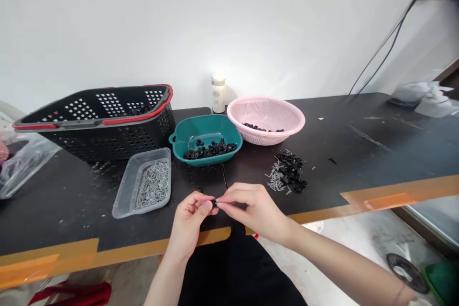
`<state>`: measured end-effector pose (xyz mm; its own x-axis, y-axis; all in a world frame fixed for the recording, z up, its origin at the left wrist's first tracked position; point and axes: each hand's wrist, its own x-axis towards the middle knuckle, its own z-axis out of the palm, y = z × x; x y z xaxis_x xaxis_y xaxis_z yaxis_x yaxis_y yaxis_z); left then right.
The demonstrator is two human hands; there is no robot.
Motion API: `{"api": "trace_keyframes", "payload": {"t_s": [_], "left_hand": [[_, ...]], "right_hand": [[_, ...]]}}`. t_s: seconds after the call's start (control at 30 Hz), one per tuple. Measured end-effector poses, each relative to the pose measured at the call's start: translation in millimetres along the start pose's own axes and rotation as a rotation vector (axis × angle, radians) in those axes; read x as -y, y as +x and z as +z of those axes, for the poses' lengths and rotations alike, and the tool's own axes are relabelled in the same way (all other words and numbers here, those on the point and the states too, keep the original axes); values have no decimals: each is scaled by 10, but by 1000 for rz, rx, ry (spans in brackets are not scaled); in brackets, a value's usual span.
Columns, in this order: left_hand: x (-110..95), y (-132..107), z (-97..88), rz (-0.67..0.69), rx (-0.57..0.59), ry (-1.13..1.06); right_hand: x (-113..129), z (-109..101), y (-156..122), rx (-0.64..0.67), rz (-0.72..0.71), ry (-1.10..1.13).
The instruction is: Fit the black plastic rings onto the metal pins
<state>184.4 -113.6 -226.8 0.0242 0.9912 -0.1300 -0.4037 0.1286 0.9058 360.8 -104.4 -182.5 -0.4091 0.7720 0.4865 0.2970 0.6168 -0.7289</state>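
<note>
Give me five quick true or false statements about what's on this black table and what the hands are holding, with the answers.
1. The left hand and the right hand pinch one small black part between their fingertips. True.
2. The teal bowl holds silver screws. False: it holds black parts; the screws lie in the clear tray.
3. A loose pile of black parts and screws lies on the table beyond the right hand. True.
4. The pink colander is empty. False: a few black parts lie in it.
5. The black basket has blue handles. False: they are red.
</note>
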Motion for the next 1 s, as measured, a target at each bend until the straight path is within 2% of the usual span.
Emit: {"api": "trace_keyframes", "payload": {"t_s": [0.07,0.13,0.3,0.4,0.5,0.6,0.63,0.73,0.83,1.0], "left_hand": [[-4,-1,0,-21,16,34],[-4,2,4,-34,23,55],[-4,-1,18,-60,22,81],[-9,-4,24,-43,19,72],[-9,14,26,-14,-17,5],[4,44,20,-9,-63,-42],[11,52,17,-12,-77,-45],[28,64,2,-8,-119,-44],[34,60,-11,16,-126,-53],[44,42,-21,19,-117,-30]], "right_hand": [[19,-20,14,-8,112,90],[25,-31,30,8,164,129],[18,11,-23,4,112,45],[-27,-49,-88,48,150,76],[-203,-354,-136,47,269,24],[-504,-866,-195,-79,422,-353],[-609,-1037,-221,-77,451,-495],[-864,-1400,-307,-34,491,-559],[-994,-1481,-358,18,499,-544],[-991,-1391,-320,80,462,-515]]}}
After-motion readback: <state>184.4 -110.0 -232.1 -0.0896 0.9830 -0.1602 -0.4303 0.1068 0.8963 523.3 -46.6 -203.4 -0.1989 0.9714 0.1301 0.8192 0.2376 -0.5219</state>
